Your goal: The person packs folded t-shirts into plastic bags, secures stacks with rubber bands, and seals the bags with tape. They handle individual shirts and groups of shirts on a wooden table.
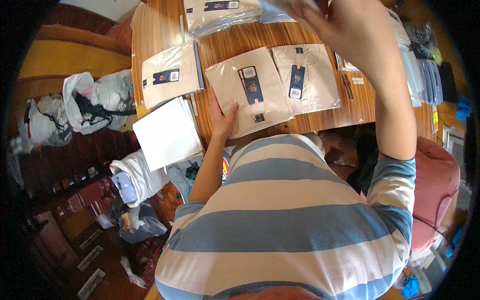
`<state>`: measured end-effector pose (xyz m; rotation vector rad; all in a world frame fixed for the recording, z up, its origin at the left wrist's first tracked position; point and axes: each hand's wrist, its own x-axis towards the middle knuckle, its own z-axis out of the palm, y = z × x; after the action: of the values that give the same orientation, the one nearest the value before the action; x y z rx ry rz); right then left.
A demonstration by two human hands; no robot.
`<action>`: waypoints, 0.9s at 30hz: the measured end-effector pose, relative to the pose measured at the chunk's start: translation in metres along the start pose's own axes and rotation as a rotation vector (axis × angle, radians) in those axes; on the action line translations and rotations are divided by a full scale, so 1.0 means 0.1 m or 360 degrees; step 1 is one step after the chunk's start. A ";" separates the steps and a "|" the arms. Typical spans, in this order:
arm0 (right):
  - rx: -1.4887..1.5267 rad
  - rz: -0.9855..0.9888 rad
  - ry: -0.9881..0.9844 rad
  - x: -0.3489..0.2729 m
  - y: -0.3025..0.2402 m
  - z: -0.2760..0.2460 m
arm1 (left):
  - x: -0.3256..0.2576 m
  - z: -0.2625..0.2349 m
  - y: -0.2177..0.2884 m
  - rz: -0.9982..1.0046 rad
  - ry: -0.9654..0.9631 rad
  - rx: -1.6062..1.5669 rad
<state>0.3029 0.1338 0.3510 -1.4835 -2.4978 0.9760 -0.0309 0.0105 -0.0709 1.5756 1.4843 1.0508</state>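
My left hand (223, 115) grips the left edge of a folded beige garment in a clear plastic bag (272, 87), thumb on top and fingers along its side. The bag lies tilted at the table's near edge, with a dark blue hang tag (250, 85) showing through. A second bagged beige garment (320, 75) lies flat just right of it, also tagged. My right hand (345, 22) is raised over the far right of the table, close to the camera. Its fingers are smeared by motion and partly cut off by the upper edge.
Another bagged garment (172, 75) lies on the table's left, above a stack of white sheets (167, 132). A bagged pile (222, 17) stands at the far side. A pen (348, 87) is at right. Stuffed plastic bags (97, 102) are left; a reddish chair (435, 190) is right.
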 end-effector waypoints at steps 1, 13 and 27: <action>0.0280 0.0017 0.0124 -0.05 0.01 0.03 | 0.01 0.01 0.04 0.0013 0.0011 0.0007; 0.1900 0.1059 0.0578 -0.29 0.64 4.04 | 0.08 -0.17 -0.11 -0.0450 -0.0062 -0.0890; 0.0508 0.1248 0.1260 -0.62 2.97 3.43 | 0.25 -0.26 0.00 -0.0386 -0.0305 -0.0590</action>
<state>0.4348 0.0162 -0.0713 -2.1846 -1.1724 0.5928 -0.0543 0.0343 -0.0582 1.1690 1.2315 0.9416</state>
